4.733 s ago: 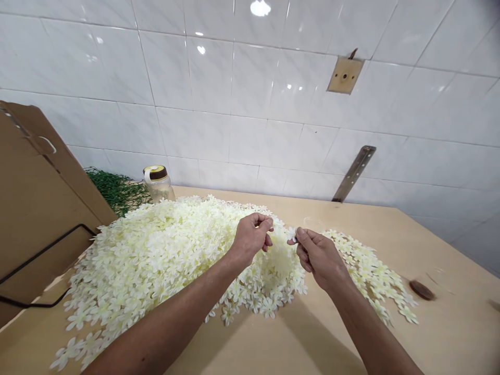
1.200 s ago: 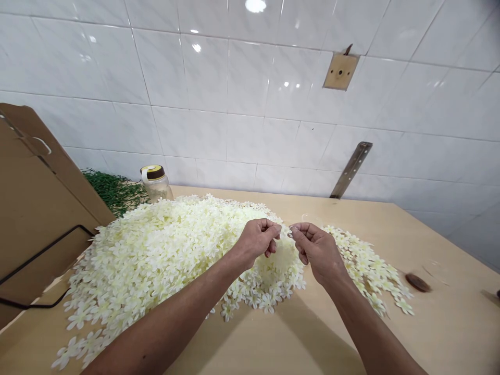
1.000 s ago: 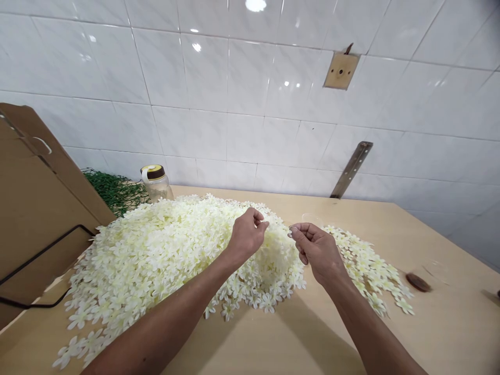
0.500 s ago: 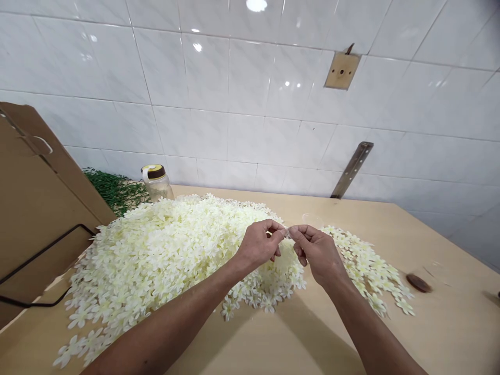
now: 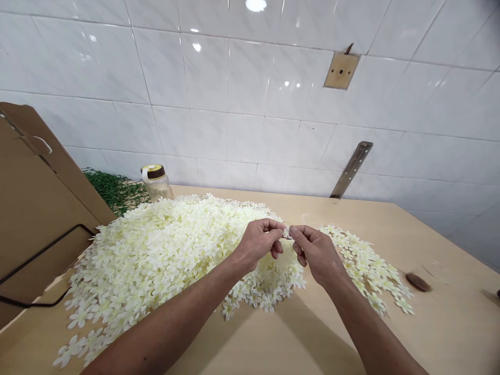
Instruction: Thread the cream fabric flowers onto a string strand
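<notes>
My left hand (image 5: 262,240) and my right hand (image 5: 314,249) meet fingertip to fingertip above the right end of a big heap of white artificial flowers (image 5: 164,250). Both are closed in a pinch, thumb against forefinger. A tiny pale bit shows between the two pinches, too small for me to name. To the right of my right hand, a smaller spread of pale yellow-white flowers (image 5: 367,263) lies flat on the table (image 5: 265,344).
A clear bottle (image 5: 157,183) with a dark and yellow lid stands behind the heap, beside green netting (image 5: 115,188). At left is a cardboard box (image 5: 42,198) with a black metal bar (image 5: 47,255). A brown oval object (image 5: 418,282) lies at right. A metal strip (image 5: 351,169) leans at the wall.
My fingertips have drawn slightly apart, and a little more of the pale bit shows between them. The flowers and the other things lie as before.
</notes>
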The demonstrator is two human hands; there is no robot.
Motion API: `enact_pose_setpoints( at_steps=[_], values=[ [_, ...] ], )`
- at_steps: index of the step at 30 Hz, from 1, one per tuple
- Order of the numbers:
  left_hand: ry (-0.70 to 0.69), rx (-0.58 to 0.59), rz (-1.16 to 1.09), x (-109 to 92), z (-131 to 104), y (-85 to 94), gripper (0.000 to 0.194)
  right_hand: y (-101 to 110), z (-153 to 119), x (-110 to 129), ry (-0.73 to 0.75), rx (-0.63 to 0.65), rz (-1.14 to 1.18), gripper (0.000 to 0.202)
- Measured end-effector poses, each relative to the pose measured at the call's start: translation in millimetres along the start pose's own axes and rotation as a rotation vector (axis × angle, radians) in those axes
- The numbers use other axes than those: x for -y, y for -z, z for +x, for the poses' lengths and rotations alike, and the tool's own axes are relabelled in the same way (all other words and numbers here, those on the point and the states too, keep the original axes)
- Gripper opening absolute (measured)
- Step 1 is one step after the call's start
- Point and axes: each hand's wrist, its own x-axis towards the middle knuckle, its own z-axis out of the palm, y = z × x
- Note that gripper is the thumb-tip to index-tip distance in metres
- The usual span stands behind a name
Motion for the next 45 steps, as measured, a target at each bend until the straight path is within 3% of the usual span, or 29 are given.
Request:
enact_pose_setpoints(
  at_steps=[10,24,40,45],
  values=[
    [0.001,-0.043,0.015,0.8,-0.8,-2.4,0.014,-1.2,0.1,-2.6,0.074,-0.037,-0.028,0.04],
    [0.078,0.009,-0.014,-5.0,-3.1,-1.7,0.009,-2.3,-5.6,-0.7,0.186,-0.095,-0.193,0.038],
    [0.162,0.1,-0.213,-10.5,-2.2,2.5,0.007,-3.2,-6.3,2.2,0.143,-0.089,-0.155,0.038],
    [0.13,-0.005,-0.011,-12.5,3.0,11.0,0.011,6.4,-4.6,10.2,0.193,-0.147,-0.165,0.04]
  ],
)
